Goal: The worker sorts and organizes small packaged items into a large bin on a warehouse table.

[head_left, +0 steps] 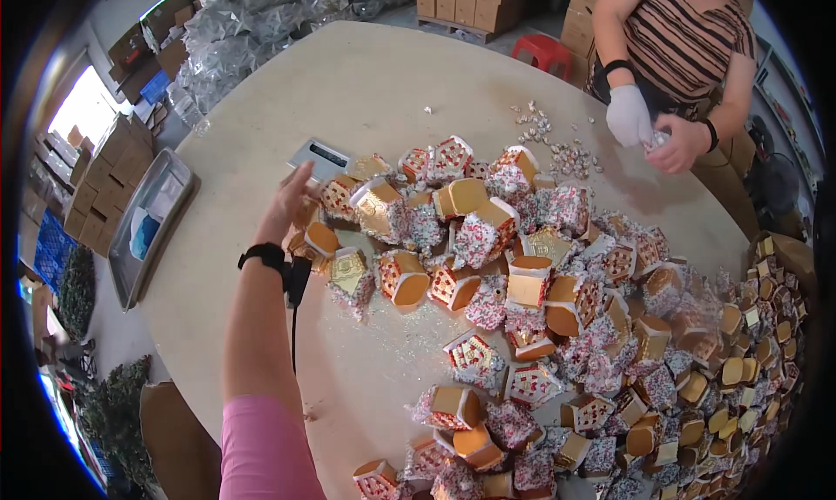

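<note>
from pink sleeve (pixel 268 452), stretched with left hand (pixel 289 204) beside decorated houses (pixel 402 276), heaped close probably for easy reach; cannot tell grip of partly hidden fingers (pixel 301 174).

The left arm (pixel 252 369) is seen extended forward from the lower edge, covered near that edge by a pink sleeve (pixel 266 452). The bare forearm (pixel 254 322) is held almost straight up the view, narrowing to the wrist (pixel 269 237), which is encircled by a black band (pixel 261 255). The left hand (pixel 286 208) is bare and angled slightly rightward; the uppermost digit (pixel 302 171) is held out, the others are partly hidden, and the grip cannot be determined
</note>
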### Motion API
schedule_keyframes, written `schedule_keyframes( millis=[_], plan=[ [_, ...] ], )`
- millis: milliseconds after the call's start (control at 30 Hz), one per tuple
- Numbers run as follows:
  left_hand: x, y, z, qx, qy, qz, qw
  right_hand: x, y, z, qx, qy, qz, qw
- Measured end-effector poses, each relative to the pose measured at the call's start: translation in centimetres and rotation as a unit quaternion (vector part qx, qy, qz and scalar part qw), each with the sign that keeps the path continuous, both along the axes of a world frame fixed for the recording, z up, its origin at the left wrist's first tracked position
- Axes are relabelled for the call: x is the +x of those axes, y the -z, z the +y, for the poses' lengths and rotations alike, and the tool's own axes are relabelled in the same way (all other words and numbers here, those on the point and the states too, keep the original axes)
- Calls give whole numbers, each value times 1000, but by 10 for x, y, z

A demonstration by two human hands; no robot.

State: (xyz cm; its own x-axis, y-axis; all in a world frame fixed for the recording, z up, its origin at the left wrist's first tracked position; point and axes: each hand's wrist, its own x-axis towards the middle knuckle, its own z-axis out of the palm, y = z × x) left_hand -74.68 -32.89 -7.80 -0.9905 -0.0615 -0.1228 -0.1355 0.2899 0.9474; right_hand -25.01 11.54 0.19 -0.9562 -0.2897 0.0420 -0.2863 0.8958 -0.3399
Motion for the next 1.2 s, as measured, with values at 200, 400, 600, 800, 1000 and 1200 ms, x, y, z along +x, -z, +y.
schedule_keyframes(
  millis=[200,400,600,800,1000,1200],
  plan=[
    [-28,-13,58,-191,201,4,961,1,10,7,-43,-4,-25,999],
    [8,-25,105,-113,175,-1,978,5,8,4,-38,5,21,999],
    [60,-13,128,-6,173,33,984,16,5,5,-16,-1,41,999],
    [112,-41,186,-69,208,6,976,14,-1,1,-33,6,44,998],
    [130,-26,194,-52,217,56,973,31,-2,-3,-25,21,36,999],
    [156,-10,202,-52,211,106,970,45,-8,14,-2,51,-74,996]
  ],
)
